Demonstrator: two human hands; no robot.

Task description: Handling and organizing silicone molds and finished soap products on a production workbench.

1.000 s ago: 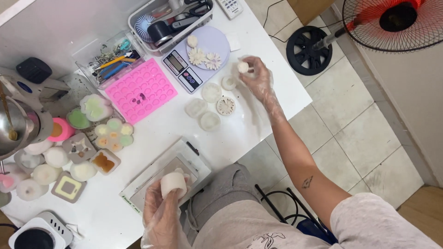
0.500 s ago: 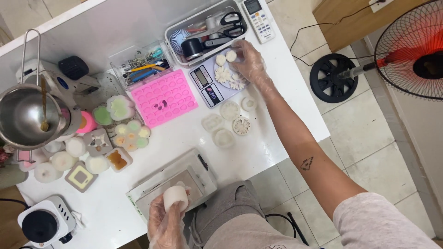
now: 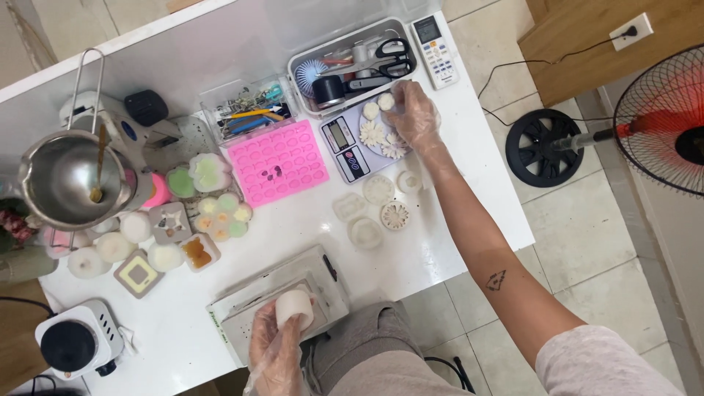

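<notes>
My left hand [image 3: 275,350], in a clear plastic glove, holds a white cup-shaped mould [image 3: 294,309] over a grey tray [image 3: 253,304] at the table's near edge. My right hand [image 3: 416,114], also gloved, reaches to the far side and rests on a small round white piece [image 3: 386,101] on the digital scale [image 3: 345,147]. White flower-shaped pieces [image 3: 374,133] lie on the scale's platform beside that hand. Several round white moulds [image 3: 379,189] sit on the table just in front of the scale.
A pink silicone mould tray [image 3: 277,161] lies left of the scale. Behind stand a clear box with scissors [image 3: 356,59], a box of small tools [image 3: 246,110] and a remote control [image 3: 434,40]. A steel pitcher [image 3: 70,176], candles and a hotplate [image 3: 72,342] fill the left. A fan [image 3: 660,125] stands right.
My right hand has carried a small white piece from the moulds in mid-table up onto the scale's platform. The view has shifted; my left hand still holds the white mould.
</notes>
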